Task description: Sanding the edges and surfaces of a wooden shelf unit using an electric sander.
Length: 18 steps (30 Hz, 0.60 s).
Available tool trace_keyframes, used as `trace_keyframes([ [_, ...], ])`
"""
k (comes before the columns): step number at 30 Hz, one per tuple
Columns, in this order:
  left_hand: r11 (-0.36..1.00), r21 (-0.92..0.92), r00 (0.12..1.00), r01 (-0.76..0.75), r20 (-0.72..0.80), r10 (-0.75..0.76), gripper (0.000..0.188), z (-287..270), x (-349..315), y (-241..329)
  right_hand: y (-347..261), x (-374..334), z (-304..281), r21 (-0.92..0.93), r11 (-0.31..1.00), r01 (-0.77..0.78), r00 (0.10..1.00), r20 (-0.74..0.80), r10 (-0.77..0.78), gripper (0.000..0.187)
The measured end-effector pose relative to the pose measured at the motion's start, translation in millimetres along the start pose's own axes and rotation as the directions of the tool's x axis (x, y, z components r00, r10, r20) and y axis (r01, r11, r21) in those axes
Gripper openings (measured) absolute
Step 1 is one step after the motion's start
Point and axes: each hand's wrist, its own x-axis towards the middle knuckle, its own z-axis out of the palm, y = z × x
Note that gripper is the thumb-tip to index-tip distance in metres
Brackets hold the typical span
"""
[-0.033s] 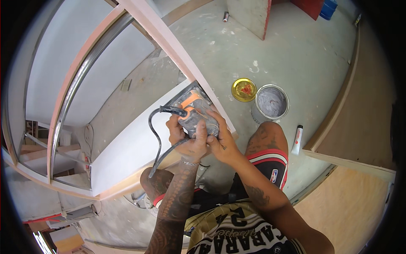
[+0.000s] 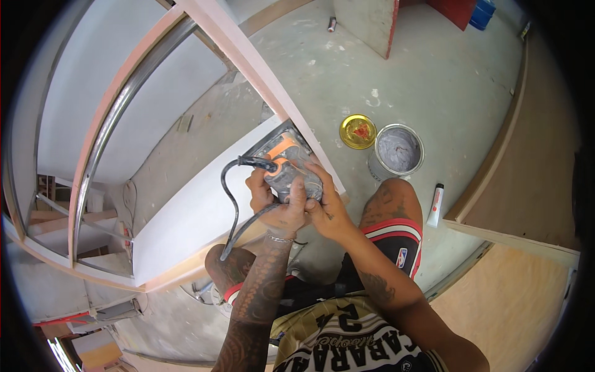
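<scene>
Both hands, left hand (image 2: 273,198) and right hand (image 2: 325,204), hold the sander (image 2: 286,164) tight. Right of the sander, an open can (image 2: 396,152) holds gray stuff, maybe paint, beside its yellow lid (image 2: 357,131).

Looking down, I see both hands wrapped around a grey and orange electric sander (image 2: 286,162): my left hand (image 2: 273,201) grips its rear, my right hand (image 2: 325,208) clasps its near side. The sander's pad sits flat on a white panel (image 2: 192,217) of a curved wooden frame (image 2: 111,111). Its black cord (image 2: 230,204) loops down past my left wrist. On the concrete floor (image 2: 434,80) to my right stand an open paint can (image 2: 396,152), its yellow lid (image 2: 357,131) just beside it, and a white tube (image 2: 437,204) near my knee.
</scene>
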Motion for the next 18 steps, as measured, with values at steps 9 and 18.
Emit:
trace_keyframes([
  [9,0.997,-0.005,0.995,0.077,-0.064,-0.078,0.057,6,-29,-19,11,-23,-5,0.020,0.990,-0.139,0.988,0.069,0.137,0.077],
  [18,0.991,0.135,0.999,0.004,0.044,-0.010,0.057,-6,-8,-6,3,-10,2,0.119,0.984,-0.131,0.991,0.047,0.127,0.075],
])
